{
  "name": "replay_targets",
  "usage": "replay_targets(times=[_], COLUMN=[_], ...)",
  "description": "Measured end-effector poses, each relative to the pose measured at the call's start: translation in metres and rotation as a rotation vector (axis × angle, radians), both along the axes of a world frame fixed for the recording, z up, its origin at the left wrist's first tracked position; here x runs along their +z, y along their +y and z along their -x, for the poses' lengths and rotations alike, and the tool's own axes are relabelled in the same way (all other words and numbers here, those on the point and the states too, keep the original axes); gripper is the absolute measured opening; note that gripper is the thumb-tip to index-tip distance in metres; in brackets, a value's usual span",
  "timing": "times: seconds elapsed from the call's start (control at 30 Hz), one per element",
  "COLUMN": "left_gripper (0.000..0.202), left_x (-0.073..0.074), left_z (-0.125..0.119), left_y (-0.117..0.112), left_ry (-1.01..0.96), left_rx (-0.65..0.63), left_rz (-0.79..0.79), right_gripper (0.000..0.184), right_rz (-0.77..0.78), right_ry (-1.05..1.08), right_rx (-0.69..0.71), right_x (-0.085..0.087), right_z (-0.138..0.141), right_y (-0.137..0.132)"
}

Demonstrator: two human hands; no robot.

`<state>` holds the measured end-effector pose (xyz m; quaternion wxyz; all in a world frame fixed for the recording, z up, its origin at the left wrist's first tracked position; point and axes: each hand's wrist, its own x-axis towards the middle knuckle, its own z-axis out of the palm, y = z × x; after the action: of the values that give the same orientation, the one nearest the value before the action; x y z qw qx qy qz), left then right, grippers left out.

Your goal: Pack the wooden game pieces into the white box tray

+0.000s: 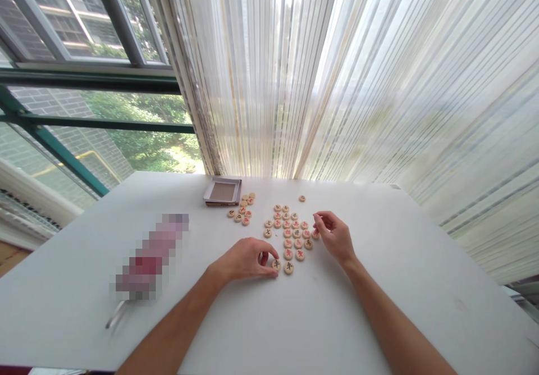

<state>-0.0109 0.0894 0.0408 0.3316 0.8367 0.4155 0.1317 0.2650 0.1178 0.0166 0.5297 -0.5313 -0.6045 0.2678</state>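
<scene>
In the head view, round wooden xiangqi pieces with red and black characters lie in rows on a white table (337,330). My left hand (248,260) has its thumb and index finger around a black-marked xiangqi piece (275,265) at the near end of the group. Just right of it lies another black-marked piece (288,268). My right hand (334,236) is at the group's right side, fingers curled and tips close together. Close beside it sits a red-marked piece (315,234). Whether anything is between those fingertips is hidden.
A shallow open box (223,191) stands at the back. Beside it is a loose cluster of pieces (238,217). A single piece (302,199) lies apart, farther back. On the left is a blurred pinkish object (147,263). A sheer curtain (261,83) hangs behind the table.
</scene>
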Motion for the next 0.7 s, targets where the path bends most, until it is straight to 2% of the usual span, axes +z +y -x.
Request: replay_targets(times=[0.17, 0.47, 0.7], left_gripper=[0.033, 0.031, 0.031], left_x=[0.0, 0.002, 0.003], left_z=[-0.002, -0.004, -0.002], left_y=[-0.002, -0.002, -0.003], left_ry=[0.03, 0.05, 0.057], left_rx=[0.014, 0.026, 0.022], left_rz=[-0.013, 0.009, 0.008], right_gripper=[0.032, 0.034, 0.034], right_rz=[-0.007, -0.044, -0.037], right_ry=[0.039, 0.107, 0.11], right_rx=[-0.071, -0.242, -0.239], right_x=[-0.006, -0.008, -0.008], right_z=[-0.003, -0.012, -0.01], right_y=[0.007, 0.015, 0.015])
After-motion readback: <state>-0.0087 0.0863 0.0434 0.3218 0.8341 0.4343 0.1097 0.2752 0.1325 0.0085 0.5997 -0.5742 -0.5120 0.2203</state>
